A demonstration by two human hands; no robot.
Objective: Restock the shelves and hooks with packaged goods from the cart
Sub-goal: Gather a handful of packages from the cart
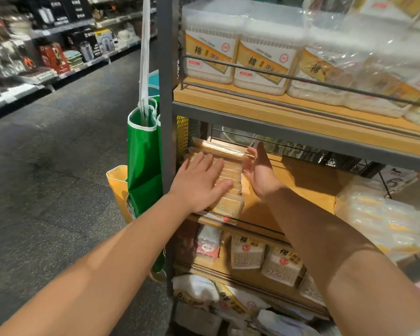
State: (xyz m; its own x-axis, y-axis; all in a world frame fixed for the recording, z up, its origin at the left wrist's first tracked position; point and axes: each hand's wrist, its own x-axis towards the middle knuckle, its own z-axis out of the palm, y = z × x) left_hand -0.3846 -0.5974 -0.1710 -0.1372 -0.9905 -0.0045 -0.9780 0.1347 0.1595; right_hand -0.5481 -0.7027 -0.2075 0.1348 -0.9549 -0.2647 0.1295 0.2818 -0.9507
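Dark speckled shop floor (58,151), long aisle of grey shelving (66,27) on the far left stocked with boxed wares, dim overhead light, grey metal upright (165,93) of a wooden-boarded rack (252,105) at right

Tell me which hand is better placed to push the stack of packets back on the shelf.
Probably the left hand: its open palm rests on the stack of packets; the right hand only touches its side.

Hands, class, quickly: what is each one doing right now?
Left hand: open, fingers straight, lying flat on the row of tan packets.
Right hand: open, palm against the right side of the same row, gripping nothing.
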